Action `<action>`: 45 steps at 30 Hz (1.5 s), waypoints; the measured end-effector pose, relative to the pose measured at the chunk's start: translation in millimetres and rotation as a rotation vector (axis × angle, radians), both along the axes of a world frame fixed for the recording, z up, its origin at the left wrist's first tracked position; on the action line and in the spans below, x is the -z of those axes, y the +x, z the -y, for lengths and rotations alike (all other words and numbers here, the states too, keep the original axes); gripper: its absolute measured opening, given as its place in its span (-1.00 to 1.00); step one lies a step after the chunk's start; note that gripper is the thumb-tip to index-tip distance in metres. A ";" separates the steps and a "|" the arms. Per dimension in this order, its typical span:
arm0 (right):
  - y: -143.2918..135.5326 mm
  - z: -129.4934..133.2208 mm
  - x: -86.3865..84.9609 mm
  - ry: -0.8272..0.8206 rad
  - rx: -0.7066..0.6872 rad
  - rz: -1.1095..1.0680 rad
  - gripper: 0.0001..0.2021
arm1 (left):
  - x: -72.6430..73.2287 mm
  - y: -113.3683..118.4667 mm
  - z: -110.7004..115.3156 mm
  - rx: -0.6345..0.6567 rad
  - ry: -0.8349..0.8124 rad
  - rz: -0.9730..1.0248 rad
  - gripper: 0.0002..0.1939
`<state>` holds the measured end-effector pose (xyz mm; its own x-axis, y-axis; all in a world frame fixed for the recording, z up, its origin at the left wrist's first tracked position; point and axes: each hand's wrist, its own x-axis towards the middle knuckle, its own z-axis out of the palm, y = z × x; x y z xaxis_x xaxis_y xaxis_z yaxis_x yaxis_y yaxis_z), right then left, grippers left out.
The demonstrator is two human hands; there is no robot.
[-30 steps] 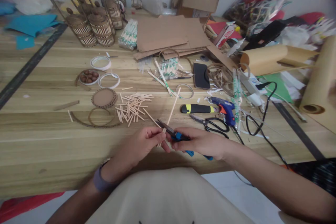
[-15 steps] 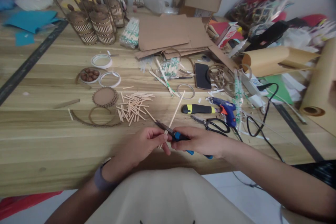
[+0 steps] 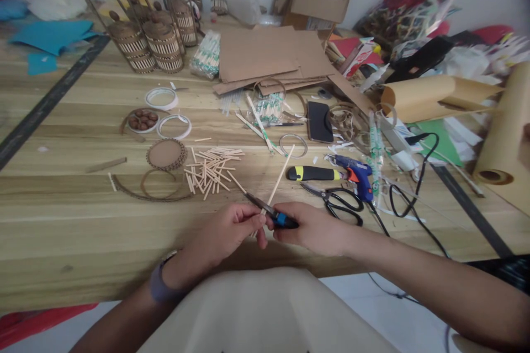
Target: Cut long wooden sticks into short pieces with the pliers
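Note:
My left hand [image 3: 240, 226] is closed, pinching a thin wooden stick [image 3: 283, 171] that slants up to the right. My right hand [image 3: 314, 226] is wrapped round pliers [image 3: 284, 220] with blue-and-black handles. The pliers' dark jaws cross the stick just above my left fingertips. Whether the jaws have bitten through it cannot be made out. Beyond my left hand lies a loose pile of short cut sticks [image 3: 213, 168]. One longer stick piece [image 3: 236, 181] lies close to the tip of the pliers.
Right of my hands are black-handled scissors [image 3: 342, 201], a yellow-and-black cutter [image 3: 313, 173] and a blue glue gun [image 3: 356, 171] with its cord. A round cardboard disc [image 3: 166, 153], tape rolls [image 3: 160, 98], a phone [image 3: 320, 121], cardboard sheets [image 3: 269, 52] and small woven lanterns [image 3: 163, 47] lie farther back.
My right hand has squeezed the pliers: their handles, spread below my palm before, are now drawn into my grip. The stick has stayed nearly in place.

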<state>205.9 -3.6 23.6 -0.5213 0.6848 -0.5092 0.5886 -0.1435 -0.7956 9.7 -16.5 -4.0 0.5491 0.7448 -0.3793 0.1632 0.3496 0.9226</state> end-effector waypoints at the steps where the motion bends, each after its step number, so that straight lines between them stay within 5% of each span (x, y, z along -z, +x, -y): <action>1: 0.1 0.9 1.2 0.014 0.002 -0.008 -0.92 | 0.1 -0.1 -0.1 0.002 0.007 -0.005 -0.62; 13: 3.2 -4.1 7.3 0.022 -0.054 -0.087 -0.87 | -11.5 0.2 0.2 0.011 0.089 -0.228 -0.65; 23: 1.3 -4.7 5.8 -0.096 -0.014 -0.114 -0.89 | -3.8 -0.2 1.4 0.007 0.022 -0.138 -0.71; 33: -1.6 0.1 13.9 0.013 0.031 -0.068 -0.94 | -0.9 3.3 0.2 -0.010 0.072 -0.088 -0.64; 40: 3.4 -3.6 9.4 0.154 -0.069 -0.081 -0.88 | 5.9 -10.7 -1.1 -0.123 0.153 -0.122 -0.65; 45: 10.6 5.3 10.7 0.648 0.151 0.252 -0.86 | 8.7 -24.7 -2.6 -0.135 0.304 -0.360 -0.67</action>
